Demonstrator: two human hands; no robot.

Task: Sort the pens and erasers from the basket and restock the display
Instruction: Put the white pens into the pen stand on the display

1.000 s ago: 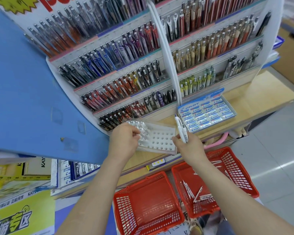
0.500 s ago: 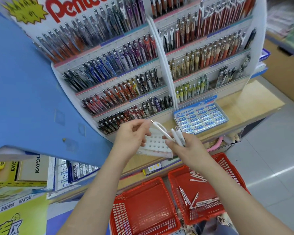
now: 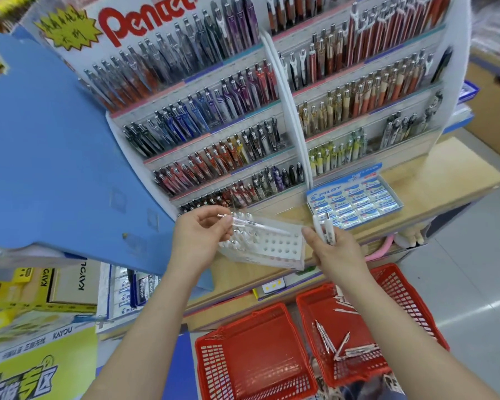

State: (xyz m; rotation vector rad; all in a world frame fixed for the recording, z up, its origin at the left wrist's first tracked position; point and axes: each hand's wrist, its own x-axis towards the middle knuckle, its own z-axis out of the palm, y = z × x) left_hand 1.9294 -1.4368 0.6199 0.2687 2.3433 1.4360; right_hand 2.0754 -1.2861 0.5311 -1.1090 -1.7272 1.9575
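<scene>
Pen (image 3: 254, 225) lies level in my left hand (image 3: 202, 235), pinched at its back end by the fingertips, right over the holed tray (image 3: 274, 246) on the bench (image 3: 445, 174). Right hand (image 3: 335, 255) grips a bundle of white pens (image 3: 325, 229), held upright just beside the tray's near corner. Loose pens (image 3: 344, 346) wait in the red basket (image 3: 410, 298) below my right forearm.

Step, as I judge it: seat this pen.
- Tip it upright.
- Aim for an empty hole on the side toward the right hand; the holes under the left fingers look filled.
- Lower it straight and let go only once it stands.

Changes: half a second ago both hands met on this pen. Now the left carries it alone and the right sits just off its tip. A second ago the left hand was at the tray and the right held every pen.
</scene>
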